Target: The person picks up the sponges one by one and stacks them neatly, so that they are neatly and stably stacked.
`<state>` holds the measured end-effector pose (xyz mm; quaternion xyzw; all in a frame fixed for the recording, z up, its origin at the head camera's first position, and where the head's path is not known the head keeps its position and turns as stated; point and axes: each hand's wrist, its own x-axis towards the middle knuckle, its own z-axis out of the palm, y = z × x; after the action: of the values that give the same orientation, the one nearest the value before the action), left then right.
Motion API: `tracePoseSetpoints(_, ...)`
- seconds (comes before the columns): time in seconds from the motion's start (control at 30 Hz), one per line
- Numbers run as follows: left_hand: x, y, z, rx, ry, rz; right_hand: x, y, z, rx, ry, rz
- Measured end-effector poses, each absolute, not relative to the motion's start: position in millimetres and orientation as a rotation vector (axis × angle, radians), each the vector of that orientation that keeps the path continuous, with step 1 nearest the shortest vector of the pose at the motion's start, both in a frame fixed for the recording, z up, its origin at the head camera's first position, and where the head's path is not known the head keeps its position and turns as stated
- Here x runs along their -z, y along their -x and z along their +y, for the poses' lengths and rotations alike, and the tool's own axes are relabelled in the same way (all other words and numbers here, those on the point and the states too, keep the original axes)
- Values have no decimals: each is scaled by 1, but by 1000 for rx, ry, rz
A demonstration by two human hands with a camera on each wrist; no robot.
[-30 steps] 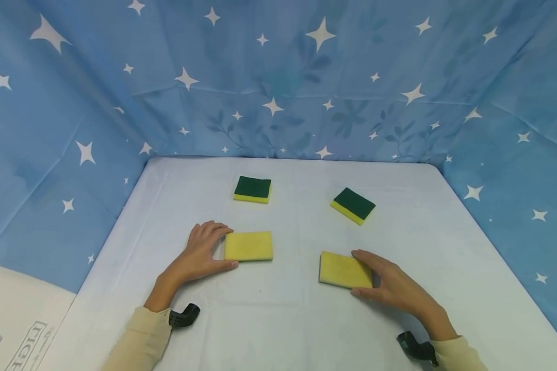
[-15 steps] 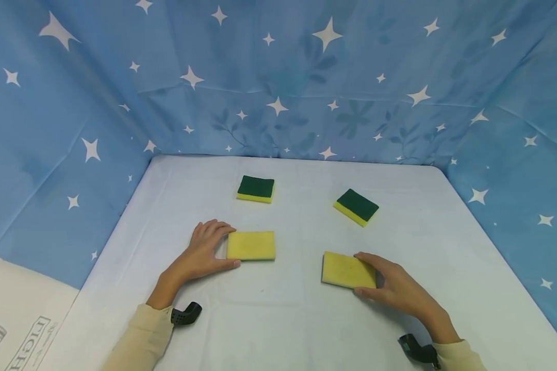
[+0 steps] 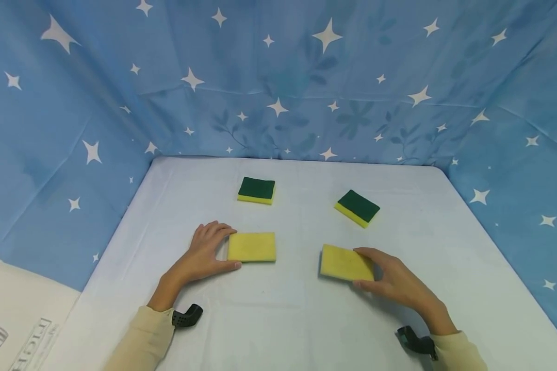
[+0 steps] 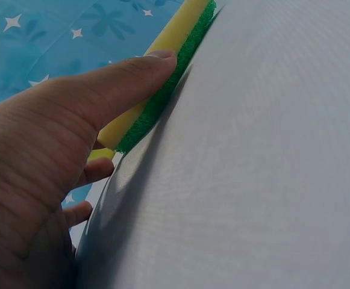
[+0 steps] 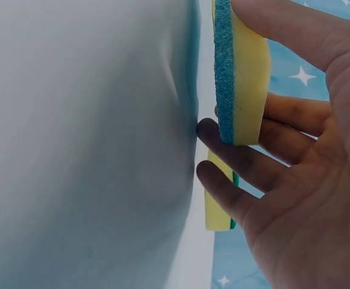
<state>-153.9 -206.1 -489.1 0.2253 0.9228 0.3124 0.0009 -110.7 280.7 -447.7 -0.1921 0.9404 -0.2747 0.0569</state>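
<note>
At centre left in the head view, a yellow sponge [image 3: 251, 247] lies with its yellow face up. My left hand [image 3: 204, 252] pinches its left end, thumb along the near edge and fingers at the far edge. The left wrist view shows its green scouring layer [image 4: 159, 102] underneath, down at the cloth. To the right, my right hand [image 3: 392, 275] grips a second yellow sponge [image 3: 345, 263] by its right end, between thumb and fingers. This sponge is raised slightly off the table, and its scouring layer [image 5: 224, 72] looks blue-green in the right wrist view.
Farther back on the white-covered table [image 3: 301, 330] lie two more sponges with dark green sides up, one left [image 3: 257, 188] and one right [image 3: 359, 206]. A blue star-patterned curtain [image 3: 278, 77] surrounds the back and sides. Printed cream fabric [image 3: 18, 314] is at the lower left.
My right hand has raised its sponge a little off the table, and a shadow shows beneath it. My left hand and its sponge stay in place.
</note>
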Motion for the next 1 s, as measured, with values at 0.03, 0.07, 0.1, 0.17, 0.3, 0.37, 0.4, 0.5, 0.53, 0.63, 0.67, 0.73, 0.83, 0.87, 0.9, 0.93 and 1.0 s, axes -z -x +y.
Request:
tracePoseSetpoints(0.03,489,154,-206,-982,-711,2898,448,111,280,836,591,2853)
tracePoseSetpoints(0.07,490,154,-206,-982,-713,2899,448,112,280,842,596,2854)
tracePoseSetpoints(0.1,490,154,-205,-982,-716,2900,448,113,279,848,604,2855)
tracePoseSetpoints(0.17,490,154,-205,-980,-719,2906,449,115,278,852,617,2855)
tracePoseSetpoints(0.3,491,154,-205,-971,-721,2914,449,120,273,863,659,2854)
tracePoseSetpoints(0.37,491,154,-205,-967,-721,2914,448,122,270,869,686,2855)
tracePoseSetpoints(0.4,491,154,-205,-965,-720,2914,448,123,269,875,699,2854)
tracePoseSetpoints(0.5,491,154,-206,-959,-716,2914,447,126,263,888,724,2848)
tracePoseSetpoints(0.53,491,154,-206,-961,-716,2913,447,128,261,891,728,2845)
tracePoseSetpoints(0.63,492,154,-206,-959,-719,2919,446,131,256,897,728,2835)
tracePoseSetpoints(0.67,492,154,-206,-961,-721,2919,446,132,255,897,730,2831)
tracePoseSetpoints(0.73,492,154,-206,-962,-721,2920,445,134,252,898,739,2823)
tracePoseSetpoints(0.83,492,153,-206,-962,-719,2917,444,137,249,884,761,2820)
tracePoseSetpoints(0.87,492,153,-205,-960,-718,2915,443,138,248,880,768,2820)
tracePoseSetpoints(0.9,492,153,-205,-956,-717,2916,443,139,248,877,773,2819)
tracePoseSetpoints(0.93,492,153,-205,-954,-718,2917,442,140,247,870,780,2823)
tracePoseSetpoints(1.0,492,153,-206,-948,-719,2921,441,141,245,866,795,2825)
